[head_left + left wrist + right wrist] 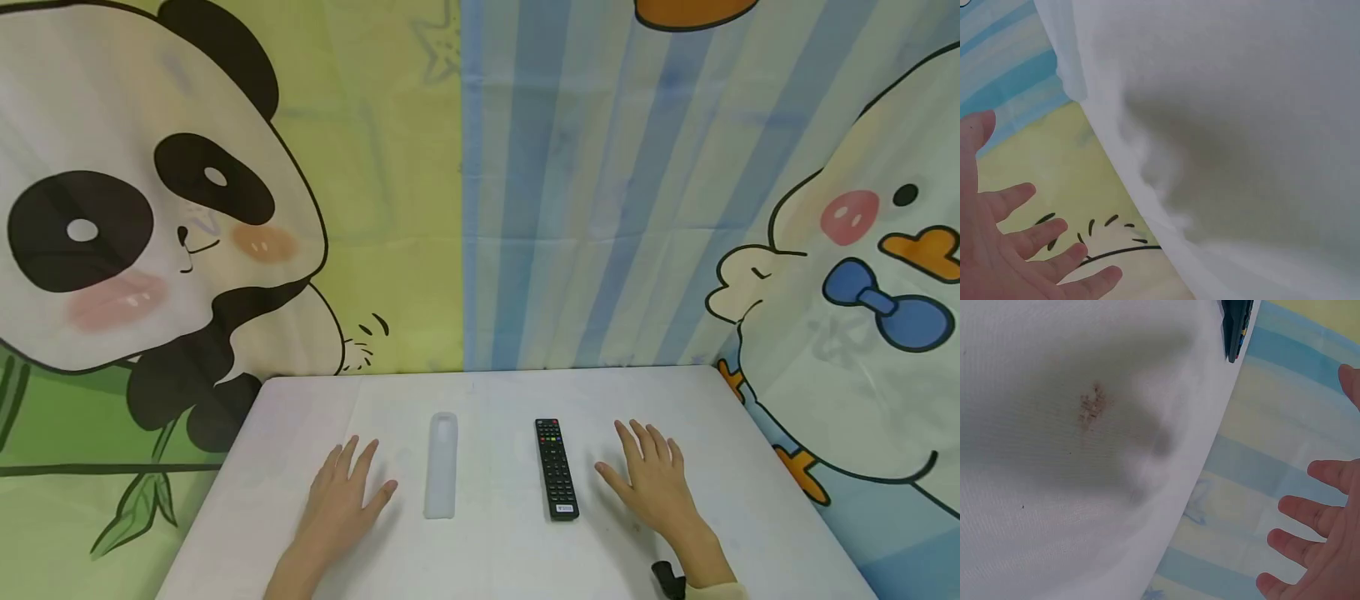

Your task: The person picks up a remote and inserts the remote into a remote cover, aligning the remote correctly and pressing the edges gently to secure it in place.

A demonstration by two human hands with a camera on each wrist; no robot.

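Left hand (341, 496) was held over white table (487, 558), fingers spread, nothing gripped. Right hand (654, 485) was held likewise, fingers extended and parted, nothing gripped. Black remote (557, 471) was seen lying near right hand; pale translucent cover (441, 467) was seen between remote and left hand.

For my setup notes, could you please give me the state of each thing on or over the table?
Remote control: lying flat, buttons up, uncovered
Translucent cover: lying flat, apart from the remote control
Left hand: open, holding nothing
Right hand: open, holding nothing
White table: marked by a small brownish stain
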